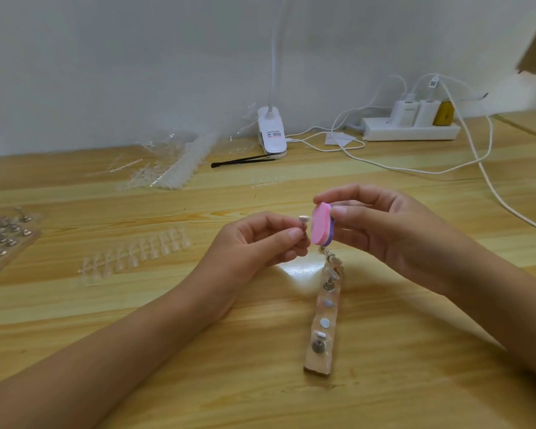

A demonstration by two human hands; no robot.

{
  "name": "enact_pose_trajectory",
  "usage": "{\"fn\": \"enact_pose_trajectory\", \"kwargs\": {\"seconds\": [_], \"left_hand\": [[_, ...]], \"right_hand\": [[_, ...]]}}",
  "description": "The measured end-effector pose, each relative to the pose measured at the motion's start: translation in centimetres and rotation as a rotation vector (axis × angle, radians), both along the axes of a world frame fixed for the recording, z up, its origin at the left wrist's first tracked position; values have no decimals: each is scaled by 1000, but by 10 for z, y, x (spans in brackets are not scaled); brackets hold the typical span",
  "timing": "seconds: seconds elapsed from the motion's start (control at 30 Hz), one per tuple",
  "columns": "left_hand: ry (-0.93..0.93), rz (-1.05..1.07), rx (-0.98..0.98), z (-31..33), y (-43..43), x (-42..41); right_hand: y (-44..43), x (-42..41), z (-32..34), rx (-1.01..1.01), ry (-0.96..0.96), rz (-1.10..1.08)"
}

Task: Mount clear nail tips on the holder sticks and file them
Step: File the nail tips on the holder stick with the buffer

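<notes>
My left hand pinches a small holder stick between thumb and fingers, its pale tip pointing up and right. My right hand grips a pink and purple nail file block, held upright right beside the stick's tip. Whether the file touches the tip is unclear. On the table below my hands lies a clear holder strip with several metal-based sticks and round pads. A clear strip of nail tips lies to the left.
Another tray of metal holder sticks sits at the far left edge. Clear plastic packaging and tip strips lie at the back, next to a white clip lamp, black tweezers, a power strip and white cables.
</notes>
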State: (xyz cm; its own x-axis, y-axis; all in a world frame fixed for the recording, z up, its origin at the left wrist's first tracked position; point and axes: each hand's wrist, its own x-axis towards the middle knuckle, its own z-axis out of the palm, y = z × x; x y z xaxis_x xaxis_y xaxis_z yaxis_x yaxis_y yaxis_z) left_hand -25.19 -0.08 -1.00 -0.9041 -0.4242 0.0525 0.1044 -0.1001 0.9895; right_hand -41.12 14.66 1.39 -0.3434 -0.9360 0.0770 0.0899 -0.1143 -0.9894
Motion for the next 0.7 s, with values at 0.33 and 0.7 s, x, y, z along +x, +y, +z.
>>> {"fn": "enact_pose_trajectory", "kwargs": {"seconds": [0.33, 0.7], "left_hand": [[-16, -14, 12, 2, 1, -2], [12, 11, 73, 4, 0, -1]], "right_hand": [[-2, 11, -3, 4, 169, -96], [-1, 23, 3, -1, 256, -129]]}}
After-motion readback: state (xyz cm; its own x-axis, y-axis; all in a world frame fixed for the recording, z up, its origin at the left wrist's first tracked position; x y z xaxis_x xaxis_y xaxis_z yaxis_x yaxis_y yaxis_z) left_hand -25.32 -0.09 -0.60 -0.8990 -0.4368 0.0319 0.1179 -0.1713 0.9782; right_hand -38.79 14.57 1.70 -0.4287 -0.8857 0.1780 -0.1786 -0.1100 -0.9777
